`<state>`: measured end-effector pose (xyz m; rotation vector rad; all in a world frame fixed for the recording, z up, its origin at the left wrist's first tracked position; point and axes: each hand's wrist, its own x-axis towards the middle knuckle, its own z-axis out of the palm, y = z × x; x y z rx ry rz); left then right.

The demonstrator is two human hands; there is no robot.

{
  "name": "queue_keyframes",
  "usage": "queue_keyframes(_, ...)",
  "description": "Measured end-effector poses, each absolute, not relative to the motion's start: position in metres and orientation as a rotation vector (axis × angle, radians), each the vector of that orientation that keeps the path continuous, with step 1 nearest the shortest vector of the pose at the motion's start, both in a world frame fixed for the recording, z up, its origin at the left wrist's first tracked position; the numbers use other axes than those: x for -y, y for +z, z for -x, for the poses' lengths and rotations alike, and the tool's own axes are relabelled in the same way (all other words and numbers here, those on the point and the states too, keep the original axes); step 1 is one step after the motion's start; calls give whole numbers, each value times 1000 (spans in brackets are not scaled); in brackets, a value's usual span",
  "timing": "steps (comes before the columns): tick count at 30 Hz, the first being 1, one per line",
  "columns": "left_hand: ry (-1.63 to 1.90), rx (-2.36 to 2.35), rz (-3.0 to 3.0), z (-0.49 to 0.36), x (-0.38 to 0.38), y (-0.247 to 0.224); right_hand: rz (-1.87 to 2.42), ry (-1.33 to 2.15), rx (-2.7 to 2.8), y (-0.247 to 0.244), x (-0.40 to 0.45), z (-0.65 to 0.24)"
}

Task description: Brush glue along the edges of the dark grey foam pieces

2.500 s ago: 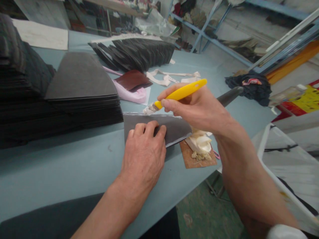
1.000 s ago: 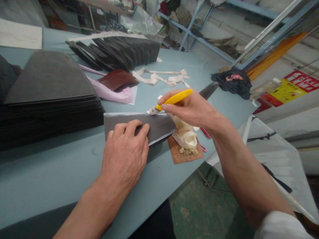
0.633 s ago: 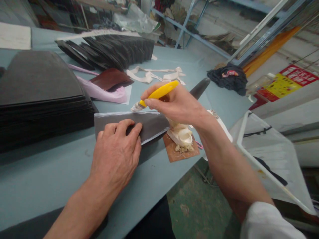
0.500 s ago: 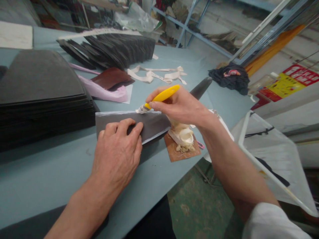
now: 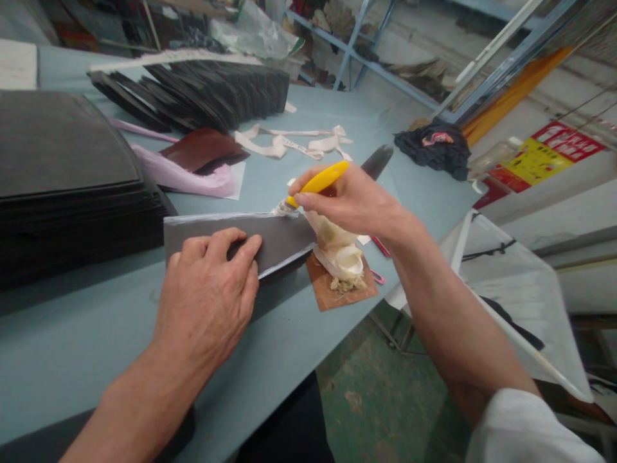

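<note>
Two bare hands at work over a dark panel [image 5: 284, 241] lying on the blue-grey table [image 5: 120, 289], roughly mid-view. Left hand [image 5: 207, 289] palm down on panel, fingers bent and slightly spread, pressing without gripping; forearm enters from lower left. Right hand [image 5: 351, 199] pinches a yellow-handled brush [image 5: 321, 180] between thumb and fingers, handle tail angled up and right, whitish bristles down at the panel's far edge, toward its right end; look to be touching. Right forearm comes in from lower right, white sleeve [image 5: 525, 431] at the bottom. Containers: pale crusted vessel [image 5: 349, 260] on a brown square [image 5: 328, 297], just right of panel, round mouth showing, contents can't be made out; white bin [image 5: 540, 289] beyond the table's right side, dark strip [image 5: 513, 321] in it; clear bottle [image 5: 499, 157] back right, fill unclear. Edges: whitish lines along panel's far edge and near right edge; table's front edge runs diagonally, from bottom middle up to the right, brown square near it, green floor [image 5: 361, 386] below. Room: tabletop stretches left of and below the panel; stack of black sheets [image 5: 62, 148] limits the left side, white ribbon [image 5: 318, 145] lies behind brush.
</note>
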<state>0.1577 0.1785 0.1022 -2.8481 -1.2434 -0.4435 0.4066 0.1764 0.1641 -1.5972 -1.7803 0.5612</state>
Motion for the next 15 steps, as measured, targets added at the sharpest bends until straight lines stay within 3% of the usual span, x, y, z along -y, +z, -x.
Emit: queue_keyframes(15,-377,1219,2852,-157,-180,102,1609,471,1757,164,-156,-415)
